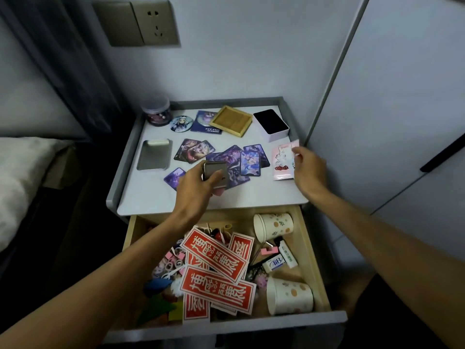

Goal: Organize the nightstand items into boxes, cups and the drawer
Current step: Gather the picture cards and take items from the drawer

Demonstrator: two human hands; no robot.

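Open drawer (323, 280), nearest: two paper cups (289, 295) on their sides among red slips (219, 290). Beyond it, over the counter (251, 195), the left hand (198, 185) has its grip closed round a small metal tin (214, 170), held above the scattered cards (249, 159), roughly nine, fanned with no shared axis. The right hand (310, 167) pinches the far corner of one pink packet (283, 159), long axis running near-to-far, just left of that grip and nearer this hand. Farthest: one flat tin (154, 154), one wooden tray (231, 120), one white box (271, 124), one jar (156, 110)
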